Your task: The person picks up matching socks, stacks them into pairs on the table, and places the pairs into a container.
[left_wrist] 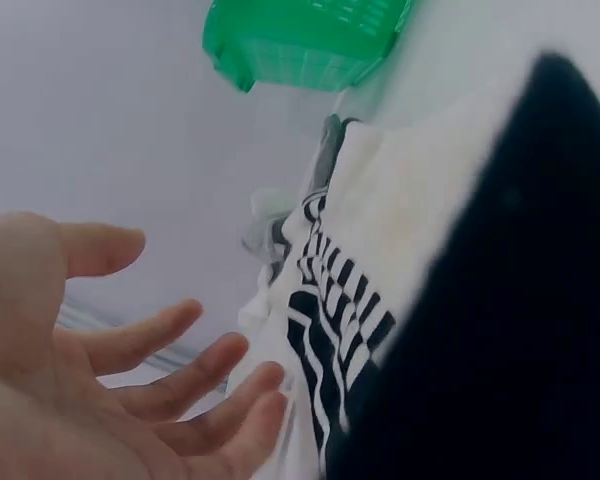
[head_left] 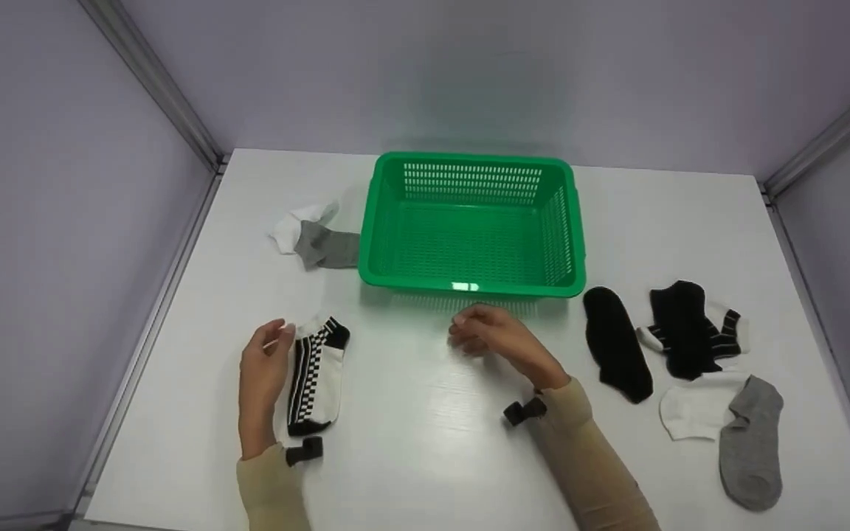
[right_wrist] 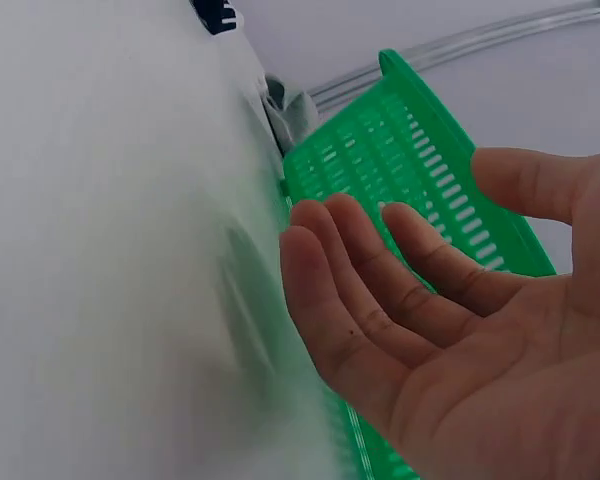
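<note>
Beside the left hand [head_left: 264,369] lies a sock [head_left: 329,383] with black and white checks, stripes and black heel and toe, flat on the table. The left wrist view shows that hand's fingers [left_wrist: 160,395] loosely bent with nothing between them, and the checked sock [left_wrist: 345,300] to their right. The right hand [head_left: 499,335] hovers just in front of a green plastic basket [head_left: 473,289], and it holds nothing. In the right wrist view its fingers [right_wrist: 380,300] are relaxed and slightly bent, with the basket's slotted wall [right_wrist: 380,150] behind them.
Left of the basket lie a white sock [head_left: 288,232] and a grey sock [head_left: 336,249]. On the right side are a black sock [head_left: 617,343], another black sock [head_left: 679,328] over a striped one [head_left: 727,335], a white sock [head_left: 698,405] and a grey sock [head_left: 753,450]. Walls enclose the white table [head_left: 425,457].
</note>
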Demonstrator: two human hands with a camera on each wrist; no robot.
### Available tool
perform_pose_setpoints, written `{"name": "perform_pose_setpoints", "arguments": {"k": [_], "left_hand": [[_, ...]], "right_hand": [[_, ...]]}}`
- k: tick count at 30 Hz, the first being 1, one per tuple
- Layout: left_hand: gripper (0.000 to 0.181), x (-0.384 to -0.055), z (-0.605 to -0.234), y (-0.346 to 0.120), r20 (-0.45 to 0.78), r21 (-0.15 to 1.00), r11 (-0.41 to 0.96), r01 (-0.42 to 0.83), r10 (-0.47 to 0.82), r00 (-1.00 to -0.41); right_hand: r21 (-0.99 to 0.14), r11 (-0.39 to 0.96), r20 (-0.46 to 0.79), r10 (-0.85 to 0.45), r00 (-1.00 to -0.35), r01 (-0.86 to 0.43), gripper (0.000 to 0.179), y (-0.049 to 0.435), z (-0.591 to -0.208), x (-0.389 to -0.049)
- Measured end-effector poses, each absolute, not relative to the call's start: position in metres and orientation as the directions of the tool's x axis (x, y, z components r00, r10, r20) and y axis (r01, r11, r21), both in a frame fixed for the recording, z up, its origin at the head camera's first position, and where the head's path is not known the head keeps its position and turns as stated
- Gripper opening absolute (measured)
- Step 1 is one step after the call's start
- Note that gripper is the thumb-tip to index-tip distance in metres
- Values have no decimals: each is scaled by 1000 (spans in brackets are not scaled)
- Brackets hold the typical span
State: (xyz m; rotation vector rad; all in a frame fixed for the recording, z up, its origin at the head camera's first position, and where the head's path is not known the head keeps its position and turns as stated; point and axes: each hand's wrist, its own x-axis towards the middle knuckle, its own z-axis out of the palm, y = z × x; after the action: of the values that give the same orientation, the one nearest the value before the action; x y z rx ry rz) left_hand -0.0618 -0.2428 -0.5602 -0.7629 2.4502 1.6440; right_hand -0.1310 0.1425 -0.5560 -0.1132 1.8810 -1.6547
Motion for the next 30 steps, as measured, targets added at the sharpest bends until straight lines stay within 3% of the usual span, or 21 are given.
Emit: {"name": "perform_pose_setpoints", "arguments": {"k": [7, 17, 24, 30], "left_hand": [[76, -35, -561, -250, -390, 758, 400, -515, -355, -850], [81, -13, -554, -243, -420, 587, 672, -451, -223, -879], [86, -5, -561, -232, -444, 508, 705, -494, -277, -852], [87, -6, -561, -226, -431, 484, 729, -485, -284, -857]], "right_hand": [[-931, 330, -324, -552, -768, 155, 36, 92, -552, -147], [-892, 447, -250, -604, -757, -63, 42, 16, -545, -155], [-830, 538, -254, -601, -758, -148, 54, -36, -545, -147], [-773, 582, -213, -612, -761, -252, 53, -61, -547, -150]]}}
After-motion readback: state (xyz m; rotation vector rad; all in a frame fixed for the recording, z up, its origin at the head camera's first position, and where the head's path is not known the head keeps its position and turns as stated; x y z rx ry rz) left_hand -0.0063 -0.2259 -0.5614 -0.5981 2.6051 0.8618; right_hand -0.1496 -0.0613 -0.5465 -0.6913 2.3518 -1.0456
